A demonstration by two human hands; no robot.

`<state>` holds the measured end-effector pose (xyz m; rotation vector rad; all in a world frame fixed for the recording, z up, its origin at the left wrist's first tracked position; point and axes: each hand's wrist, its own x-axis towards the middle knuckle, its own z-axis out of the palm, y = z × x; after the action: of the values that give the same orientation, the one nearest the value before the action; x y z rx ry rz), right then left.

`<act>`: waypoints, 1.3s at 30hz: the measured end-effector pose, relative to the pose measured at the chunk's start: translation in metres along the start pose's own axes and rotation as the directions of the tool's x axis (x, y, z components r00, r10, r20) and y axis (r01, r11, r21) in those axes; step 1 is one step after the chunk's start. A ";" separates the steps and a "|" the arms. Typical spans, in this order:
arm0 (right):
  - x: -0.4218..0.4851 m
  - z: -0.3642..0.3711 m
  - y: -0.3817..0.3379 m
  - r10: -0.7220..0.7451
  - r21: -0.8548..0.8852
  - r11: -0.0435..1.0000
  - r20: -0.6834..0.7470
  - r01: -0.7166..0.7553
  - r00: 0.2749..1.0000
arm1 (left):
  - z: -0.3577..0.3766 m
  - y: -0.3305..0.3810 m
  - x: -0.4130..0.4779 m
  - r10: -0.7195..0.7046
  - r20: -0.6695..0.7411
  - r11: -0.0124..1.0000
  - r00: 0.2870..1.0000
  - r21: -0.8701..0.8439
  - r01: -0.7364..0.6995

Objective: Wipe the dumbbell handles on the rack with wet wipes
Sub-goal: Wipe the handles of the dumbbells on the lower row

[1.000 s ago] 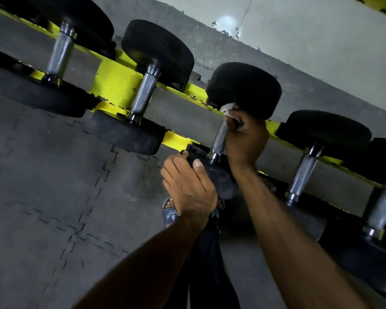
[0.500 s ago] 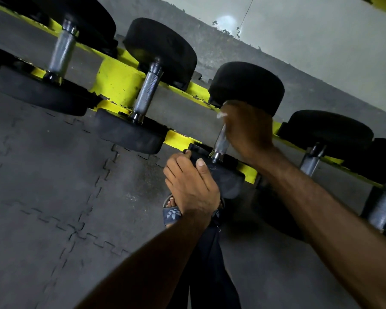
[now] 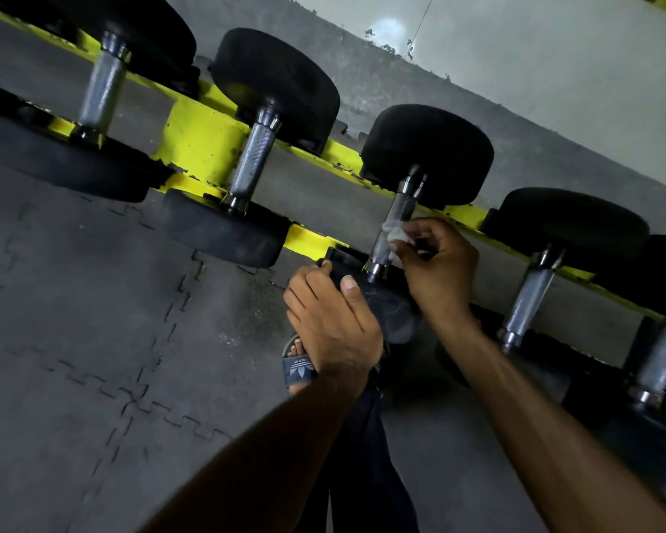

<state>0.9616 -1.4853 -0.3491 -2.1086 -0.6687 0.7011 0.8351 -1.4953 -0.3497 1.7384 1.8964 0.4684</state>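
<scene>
**Wipe on the middle handle**

The right hand (image 3: pixel 439 271) pinches a white wipe (image 3: pixel 395 235) in curled fingers, pressing it to the right side of the steel handle (image 3: pixel 403 205), low toward its near end. The left hand (image 3: pixel 331 321) curls its fingers over the near black head (image 3: pixel 391 307) of that dumbbell (image 3: pixel 427 155), which sits on the yellow rack (image 3: pixel 204 144) between neighbours left and right. A sandal (image 3: pixel 298 369) peeks out on the floor mat (image 3: pixel 93 321).

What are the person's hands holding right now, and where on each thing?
The right hand pinches a wet wipe against the dumbbell handle; the left hand grips that dumbbell's near head by its edge.
</scene>
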 end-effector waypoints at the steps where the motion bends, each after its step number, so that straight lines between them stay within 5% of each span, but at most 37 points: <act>1: 0.004 0.001 0.000 0.078 0.084 0.994 -0.015 -0.076 0.997 | 0.000 -0.001 0.000 0.000 -0.003 1.000 1.000 0.003 0.000; 5: 0.043 0.007 0.006 0.376 0.436 0.840 -0.037 -0.324 0.926 | 0.002 -0.002 0.000 0.000 -0.005 1.000 1.000 0.002 0.000; 7: 0.049 0.007 0.007 0.500 0.608 0.666 0.064 -0.431 0.863 | 0.002 -0.001 0.000 -0.001 -0.005 1.000 1.000 -0.001 0.001; 9: 0.038 -0.002 0.007 0.540 0.584 0.600 0.208 -0.546 0.816 | 0.002 -0.002 0.000 0.005 -0.006 1.000 1.000 -0.002 -0.005; 14: 0.032 -0.015 0.010 0.529 0.469 0.563 0.428 -0.680 0.733 | 0.002 -0.002 0.000 0.005 -0.010 1.000 1.000 -0.004 -0.005; 19: 0.056 -0.006 0.001 0.485 0.615 0.577 0.270 -0.537 0.832 | 0.002 -0.001 0.000 0.002 -0.014 1.000 1.000 -0.014 -0.002; 23: 0.026 -0.010 0.009 0.546 0.359 0.667 0.361 -0.653 0.756 | 0.003 -0.001 0.000 0.003 -0.018 1.000 1.000 -0.008 -0.004; 25: 0.026 -0.010 0.011 0.551 0.382 0.649 0.361 -0.658 0.752 | 0.003 -0.002 0.000 0.009 -0.024 1.000 1.000 -0.002 -0.009; 30: 0.060 0.007 0.010 0.588 0.705 0.444 0.238 -0.554 0.773 | 0.003 -0.004 0.001 0.027 -0.015 1.000 1.000 0.012 -0.027; 32: 0.043 0.002 0.008 0.573 0.639 0.513 0.242 -0.573 0.783 | 0.003 -0.003 0.000 0.027 -0.018 1.000 0.999 0.008 -0.027; 34: 0.016 -0.009 0.009 0.474 0.443 0.743 0.182 -0.502 0.862 | 0.003 -0.001 0.000 0.023 -0.022 1.000 0.999 -0.002 -0.023; 37: -0.004 -0.018 0.008 0.014 0.038 0.999 0.200 -0.022 0.980 | 0.003 0.000 0.001 0.010 -0.029 1.000 1.000 -0.005 -0.010; 39: 0.010 -0.017 -0.001 -0.310 -0.116 0.925 0.321 0.362 0.895 | 0.004 -0.001 0.000 0.010 -0.030 1.000 0.999 -0.007 -0.010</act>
<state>0.9795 -1.4873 -0.3422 -1.9817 -1.2716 0.7912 0.8367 -1.4953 -0.3531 1.7464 1.9054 0.5072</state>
